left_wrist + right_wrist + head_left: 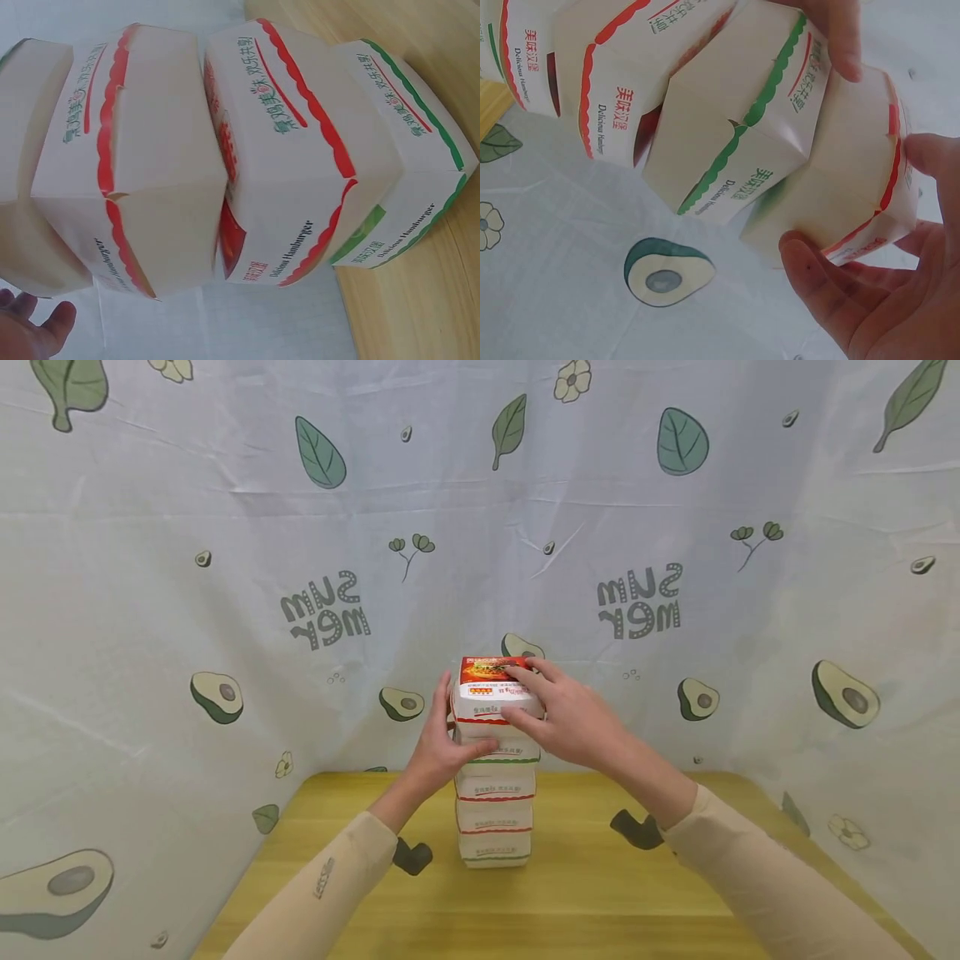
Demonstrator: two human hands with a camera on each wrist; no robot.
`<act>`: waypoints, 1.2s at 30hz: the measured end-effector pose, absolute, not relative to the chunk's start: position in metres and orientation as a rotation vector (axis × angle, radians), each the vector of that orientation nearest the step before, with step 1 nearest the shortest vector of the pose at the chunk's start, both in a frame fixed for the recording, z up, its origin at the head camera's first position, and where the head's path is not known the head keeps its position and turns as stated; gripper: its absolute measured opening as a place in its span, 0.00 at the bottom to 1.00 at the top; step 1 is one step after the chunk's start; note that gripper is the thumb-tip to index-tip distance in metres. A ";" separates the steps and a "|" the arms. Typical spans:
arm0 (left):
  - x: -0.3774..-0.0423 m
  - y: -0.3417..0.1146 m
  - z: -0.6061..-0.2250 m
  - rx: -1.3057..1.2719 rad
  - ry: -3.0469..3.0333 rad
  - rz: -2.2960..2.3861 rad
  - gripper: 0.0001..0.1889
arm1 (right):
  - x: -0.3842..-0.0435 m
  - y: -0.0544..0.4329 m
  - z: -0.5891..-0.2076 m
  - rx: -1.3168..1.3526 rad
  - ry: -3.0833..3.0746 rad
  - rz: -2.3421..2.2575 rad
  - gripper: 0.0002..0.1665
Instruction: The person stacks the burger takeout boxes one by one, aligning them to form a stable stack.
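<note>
Several white paper hamburger boxes stand in one column, with red or green wavy trim. The uppermost hamburger box has a red printed lid and sits a little crooked on the stack. My right hand grips it from the right, some fingers on the lid and the thumb at its front. In the right wrist view, bent fingertips lie against that box's side. My left hand rests at the upper left of the stack, fingers extended and thumb across the front of the second hamburger box.
The stack stands on a yellow wood-grain table. Behind and at both sides hangs a white cloth printed with avocados and leaves. A black curved piece shows by the left forearm, another black piece by the right.
</note>
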State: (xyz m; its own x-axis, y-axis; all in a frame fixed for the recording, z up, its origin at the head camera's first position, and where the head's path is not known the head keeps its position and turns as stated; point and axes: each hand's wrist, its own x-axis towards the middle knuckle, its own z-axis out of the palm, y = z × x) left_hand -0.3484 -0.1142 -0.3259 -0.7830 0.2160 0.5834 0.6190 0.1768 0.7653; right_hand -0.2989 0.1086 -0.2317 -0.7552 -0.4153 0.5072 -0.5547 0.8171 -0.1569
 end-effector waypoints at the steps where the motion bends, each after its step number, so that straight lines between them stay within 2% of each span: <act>1: -0.348 -0.114 -0.327 -0.787 -2.125 -1.633 0.64 | -0.299 0.108 -0.232 0.719 -2.543 0.420 0.40; 36: -0.357 -0.118 -0.322 -0.904 -2.177 -1.727 0.54 | -0.322 0.112 -0.229 0.728 -2.561 0.499 0.38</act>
